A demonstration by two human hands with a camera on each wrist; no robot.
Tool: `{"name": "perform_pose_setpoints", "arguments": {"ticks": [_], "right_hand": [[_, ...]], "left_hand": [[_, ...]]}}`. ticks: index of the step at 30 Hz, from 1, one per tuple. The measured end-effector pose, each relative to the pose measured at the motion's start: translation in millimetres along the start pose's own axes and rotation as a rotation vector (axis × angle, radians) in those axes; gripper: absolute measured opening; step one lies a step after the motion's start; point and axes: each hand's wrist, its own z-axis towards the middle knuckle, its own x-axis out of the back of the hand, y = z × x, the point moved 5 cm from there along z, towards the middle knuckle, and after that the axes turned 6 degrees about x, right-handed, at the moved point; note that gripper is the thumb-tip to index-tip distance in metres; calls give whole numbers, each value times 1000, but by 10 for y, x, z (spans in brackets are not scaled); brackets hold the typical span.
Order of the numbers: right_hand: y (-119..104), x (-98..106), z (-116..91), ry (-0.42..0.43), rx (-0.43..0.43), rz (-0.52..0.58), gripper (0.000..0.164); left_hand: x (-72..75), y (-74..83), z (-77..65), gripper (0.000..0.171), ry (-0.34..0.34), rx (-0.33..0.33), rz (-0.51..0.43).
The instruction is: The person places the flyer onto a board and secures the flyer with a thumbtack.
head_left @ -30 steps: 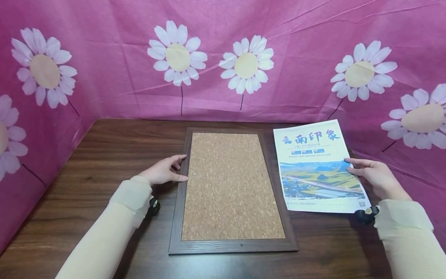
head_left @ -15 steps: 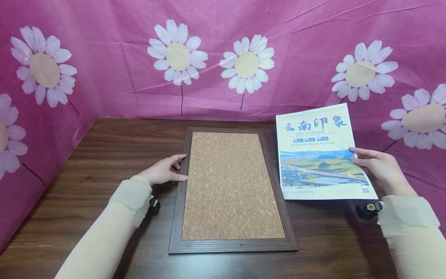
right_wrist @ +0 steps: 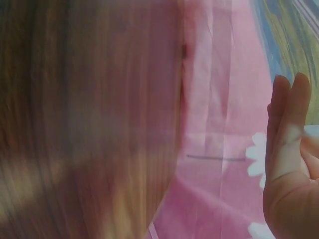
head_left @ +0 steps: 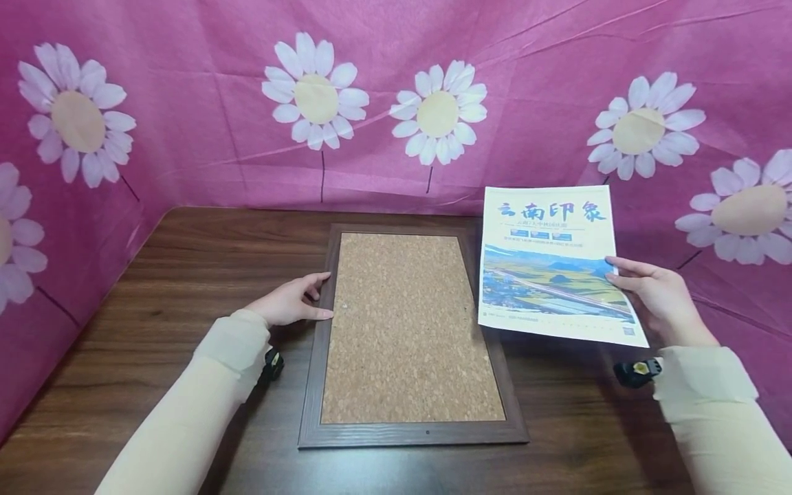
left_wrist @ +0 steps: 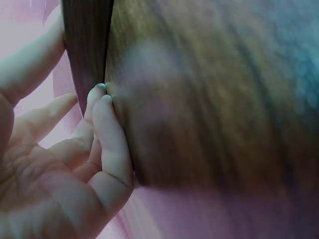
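Note:
A cork board in a dark brown wooden frame (head_left: 365,434) lies flat on the table, its cork face (head_left: 411,330) up. My left hand (head_left: 289,301) touches the left edge of the frame with thumb and forefinger; in the left wrist view the other fingers (left_wrist: 112,144) bend with their tips on the tabletop beside it. My right hand (head_left: 662,295) pinches the right edge of a printed poster (head_left: 551,289) with a landscape picture and large purple-blue characters. Raised above the table, the sheet overlaps the frame's right side in the head view. Its lower right corner bends down slightly.
The dark wood-grain table (head_left: 161,295) reaches back to a pink cloth (head_left: 204,89) printed with white daisies, which hangs behind and at both sides. A small black camera sits on each wrist, over cream sleeves (head_left: 179,405).
My right hand has lifted the poster off the table, then carried it left towards the frame. My left hand and the cork board have stayed in place.

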Motion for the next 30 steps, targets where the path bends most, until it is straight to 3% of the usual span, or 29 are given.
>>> {"name": "perform_pose_setpoints", "arguments": {"ticks": [17,24,27,30], "right_hand": [[-44,-685,-82,-97,54,46,27],[46,-1041,-132,-171,22,88,25],[108,-1214,-158,-214,-3,66,28],[137,-1369,-194,-238,-6,22,42]], "left_hand": [[10,29,-2,83,-27,23,10],[6,18,8,82,-20,17,-1],[5,5,-3,84,-29,30,-9],[0,-16,-8,84,-39,46,-16]]}}
